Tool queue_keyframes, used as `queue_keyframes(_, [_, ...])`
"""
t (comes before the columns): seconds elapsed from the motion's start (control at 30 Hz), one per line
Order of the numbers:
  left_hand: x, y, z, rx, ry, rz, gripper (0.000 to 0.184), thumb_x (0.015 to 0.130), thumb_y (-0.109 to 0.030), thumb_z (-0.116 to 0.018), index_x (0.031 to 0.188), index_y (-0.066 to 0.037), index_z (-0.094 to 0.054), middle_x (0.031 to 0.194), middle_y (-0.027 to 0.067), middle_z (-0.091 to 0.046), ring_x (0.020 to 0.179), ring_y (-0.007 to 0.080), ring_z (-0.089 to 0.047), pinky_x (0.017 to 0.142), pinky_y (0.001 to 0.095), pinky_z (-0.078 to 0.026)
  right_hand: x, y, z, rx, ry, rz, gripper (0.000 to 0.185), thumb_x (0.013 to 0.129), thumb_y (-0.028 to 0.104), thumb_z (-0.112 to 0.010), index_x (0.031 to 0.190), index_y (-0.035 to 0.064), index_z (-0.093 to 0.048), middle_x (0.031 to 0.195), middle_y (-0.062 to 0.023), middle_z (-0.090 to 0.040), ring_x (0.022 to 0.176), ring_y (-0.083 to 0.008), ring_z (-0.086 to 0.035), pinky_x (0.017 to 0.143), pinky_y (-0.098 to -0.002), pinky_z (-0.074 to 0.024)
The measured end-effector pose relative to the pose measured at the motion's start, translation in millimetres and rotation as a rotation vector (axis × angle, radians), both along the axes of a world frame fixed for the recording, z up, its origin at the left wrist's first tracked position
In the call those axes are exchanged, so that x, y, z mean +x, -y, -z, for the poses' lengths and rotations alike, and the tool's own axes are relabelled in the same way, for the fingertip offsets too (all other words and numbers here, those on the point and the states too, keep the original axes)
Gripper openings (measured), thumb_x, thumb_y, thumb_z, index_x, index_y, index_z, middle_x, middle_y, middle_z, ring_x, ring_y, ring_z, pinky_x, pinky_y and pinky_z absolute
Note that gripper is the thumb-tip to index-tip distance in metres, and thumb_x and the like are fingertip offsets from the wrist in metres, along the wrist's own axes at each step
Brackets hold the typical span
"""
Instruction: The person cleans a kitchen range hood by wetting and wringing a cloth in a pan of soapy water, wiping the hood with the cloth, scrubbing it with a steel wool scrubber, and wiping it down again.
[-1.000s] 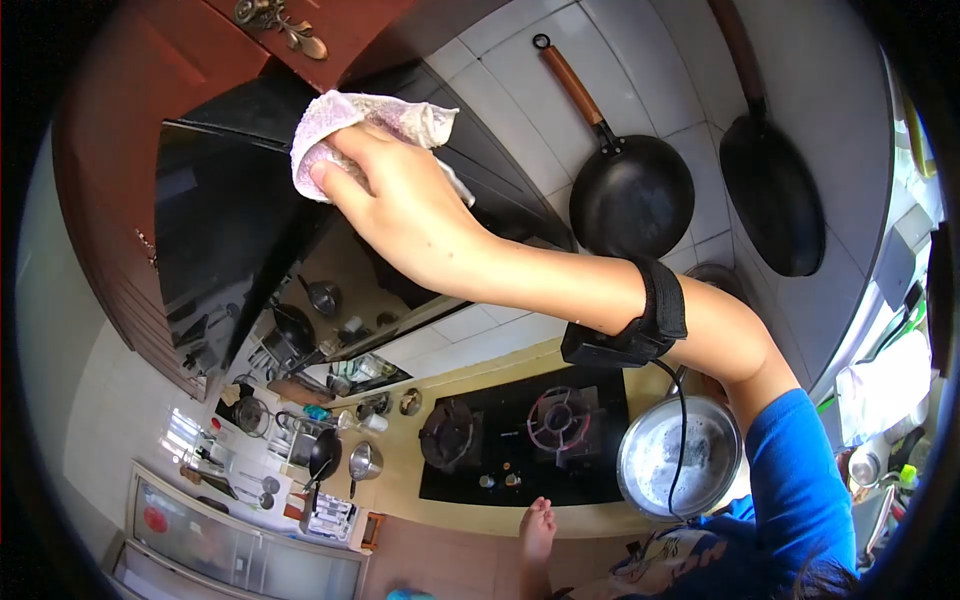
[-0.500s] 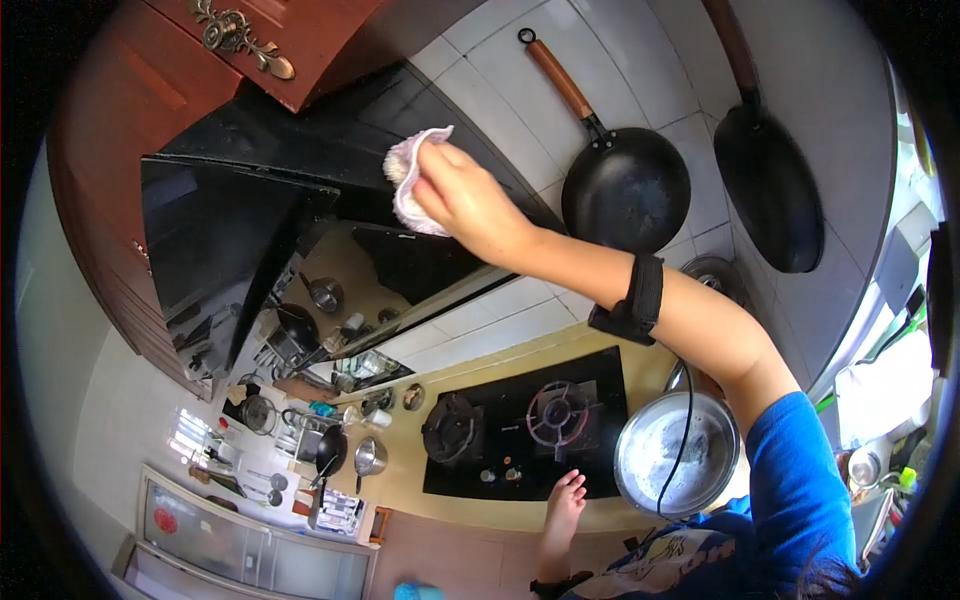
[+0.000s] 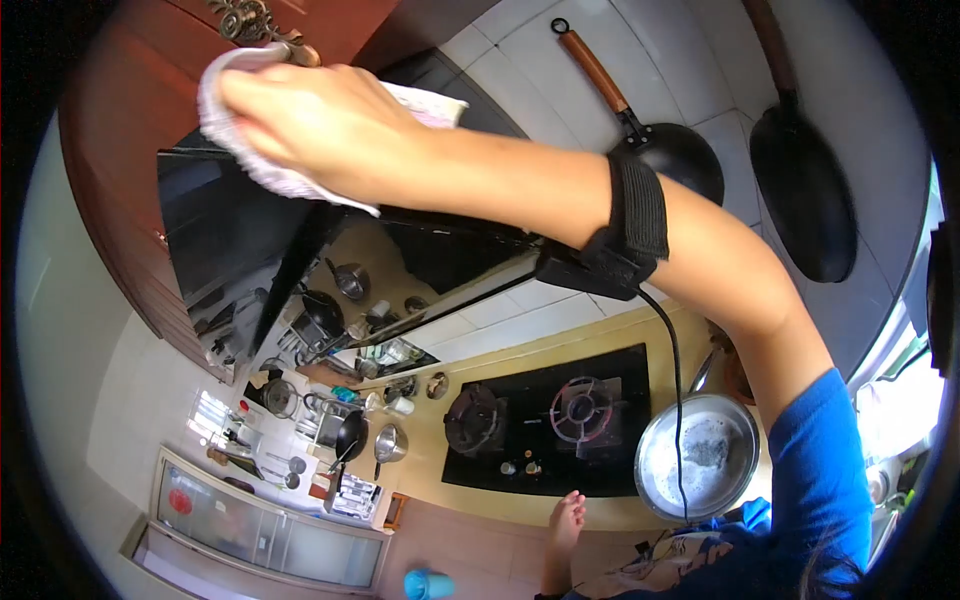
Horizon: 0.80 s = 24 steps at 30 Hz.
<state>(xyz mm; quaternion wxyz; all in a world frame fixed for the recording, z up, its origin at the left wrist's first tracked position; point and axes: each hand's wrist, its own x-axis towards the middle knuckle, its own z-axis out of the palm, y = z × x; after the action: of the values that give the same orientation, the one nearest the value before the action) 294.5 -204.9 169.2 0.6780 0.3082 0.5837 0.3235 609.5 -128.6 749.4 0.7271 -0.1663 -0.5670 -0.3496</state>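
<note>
My right hand grips a white and pinkish cleaning cloth, its fingers bunched into it. It is raised against the dark range hood, close under the red-brown cabinet; the hand and cloth hide part of the hood's upper face. The cloth spreads out on both sides of the hand. Around my right forearm runs a black strap with a cable. Low down, my left hand hangs by the front edge of the gas stove, fingers loosely bent, holding nothing.
A metal basin with sudsy water stands right of the stove. A wok and a second black pan hang on the tiled wall. An ornate handle juts from the cabinet. A saucepan and dishes sit left on the counter.
My right hand has swept left and up across the hood with the cloth, nearer the cabinet handle. My left hand stays low by the stove. The view has shifted slightly.
</note>
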Motion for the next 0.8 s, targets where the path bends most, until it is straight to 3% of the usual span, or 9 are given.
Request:
queue_keyframes(0.13, [1.9, -3.3, 2.8, -0.008, 0.078, 0.002, 0.031, 0.088, -0.019, -0.057, 0.118, -0.013, -0.052, 0.103, -0.0019, -0.058, 0.076, 0.009, -0.049, 0.064, 0.0229, -0.038, -20.5, 8.4, -35.3, 0.093, -0.042, 0.046, 0.014, 0.087, 0.024, -0.052, 0.097, 0.0148, -0.054, 0.081, -0.0131, -0.064, 0.066, -0.031, -0.064, 0.057, -0.0414, -0.0515])
queue_keyframes(0.3, [15.5, -3.2, 4.6, -0.051, 0.093, 0.019, 0.034, 0.088, -0.016, -0.055, 0.121, -0.011, -0.051, 0.106, -0.0003, -0.059, 0.078, 0.0092, -0.05, 0.064, 0.0231, -0.038, -17.8, -2.7, -14.1, 0.168, -0.041, 0.045, 0.012, 0.086, 0.025, -0.053, 0.096, 0.0196, -0.056, 0.071, -0.0106, -0.065, 0.061, -0.0301, -0.065, 0.054, -0.0419, -0.0509])
queue_keyframes(0.47, [16.5, -0.3, 17.5, -0.038, 0.08, 0.088, 0.034, 0.091, -0.017, -0.049, 0.125, -0.012, -0.052, 0.118, 0.0008, -0.059, 0.083, 0.0071, -0.052, 0.066, 0.0201, -0.038, 6.1, -6.7, 10.4, -0.047, 0.107, -0.023, 0.013, 0.085, 0.023, -0.055, 0.096, 0.0164, -0.051, 0.075, -0.0104, -0.063, 0.064, -0.032, -0.063, 0.055, -0.0395, -0.0507])
queue_keyframes(0.6, [24.5, 6.8, 21.7, -0.062, 0.055, 0.089, 0.034, 0.09, -0.016, -0.05, 0.124, -0.011, -0.051, 0.113, 0.0014, -0.059, 0.08, 0.0075, -0.051, 0.064, 0.0202, -0.038, 35.4, -15.7, 72.8, -0.438, 0.172, 0.112, 0.02, 0.085, 0.021, -0.054, 0.102, 0.0158, -0.045, 0.079, -0.0133, -0.063, 0.067, -0.0353, -0.062, 0.056, -0.0417, -0.05])
queue_keyframes(0.67, [24.3, 10.6, 28.1, -0.088, 0.065, 0.082, 0.035, 0.089, -0.015, -0.052, 0.123, -0.009, -0.049, 0.104, 0.0006, -0.059, 0.076, 0.0089, -0.05, 0.061, 0.0217, -0.038, 53.1, -30.6, 116.6, -0.618, 0.107, 0.14, 0.034, 0.077, 0.023, -0.066, 0.1, 0.0161, -0.042, 0.075, -0.012, -0.063, 0.066, -0.0343, -0.065, 0.058, -0.0442, -0.0514])
queue_keyframes(0.73, [21.8, 16.1, 41.3, -0.089, 0.052, 0.07, 0.033, 0.089, -0.014, -0.052, 0.122, -0.01, -0.05, 0.103, -0.0002, -0.06, 0.074, 0.0085, -0.05, 0.06, 0.021, -0.038, 73.7, -33.7, 148.6, -0.618, 0.191, 0.098, 0.033, 0.078, 0.024, -0.065, 0.1, 0.0153, -0.042, 0.073, -0.013, -0.063, 0.064, -0.0359, -0.064, 0.056, -0.0455, -0.051])
queue_keyframes(0.8, [23.5, 18.0, 46.8, -0.107, 0.036, 0.082, 0.032, 0.09, -0.014, -0.051, 0.121, -0.01, -0.052, 0.106, -0.0002, -0.06, 0.076, 0.0078, -0.05, 0.06, 0.0201, -0.038, 76.6, -33.4, 149.7, -0.687, 0.165, 0.092, 0.023, 0.086, 0.025, -0.057, 0.1, 0.0146, -0.042, 0.073, -0.0154, -0.062, 0.06, -0.0383, -0.062, 0.053, -0.0473, -0.0501])
